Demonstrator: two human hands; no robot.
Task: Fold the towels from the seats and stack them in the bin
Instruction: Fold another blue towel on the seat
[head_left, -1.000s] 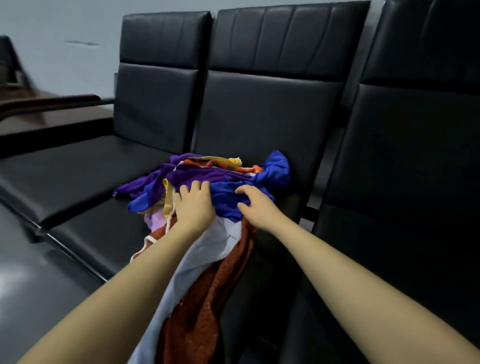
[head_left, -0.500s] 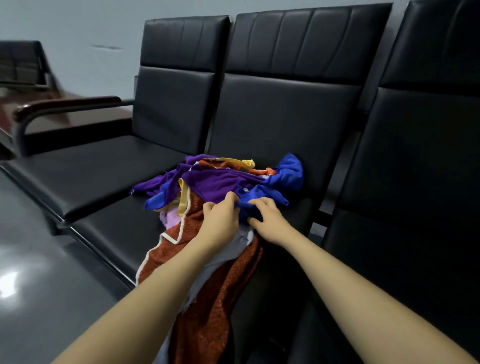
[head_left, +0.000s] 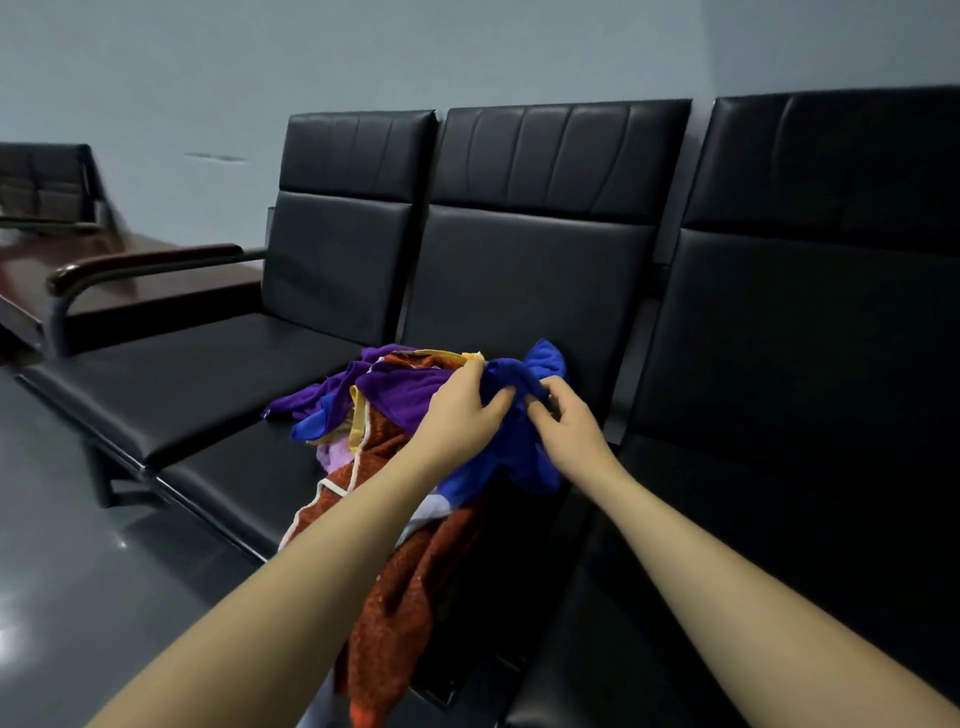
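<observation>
Head view has both the left hand (head_left: 460, 415) and right hand (head_left: 563, 428) pinching the blue towel (head_left: 511, 447), so I'd lift it clear of the pile (head_left: 374, 415) before folding.

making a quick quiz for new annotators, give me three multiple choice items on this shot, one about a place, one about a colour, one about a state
1. Where does the towel pile lie?
A. on the middle seat
B. on the floor
C. on the wooden armrest

2. What colour is the towel that both hands grip?
A. white
B. blue
C. green

3. How does the rust-orange towel lie?
A. folded flat on the seat
B. rolled up tight
C. unfolded, hanging over the seat's front edge

Key:
1 A: the heap sits on the middle seat of the black row.
2 B: the left hand and the right hand both pinch the blue towel.
3 C: it spills from the pile down past the seat's front edge.
</observation>
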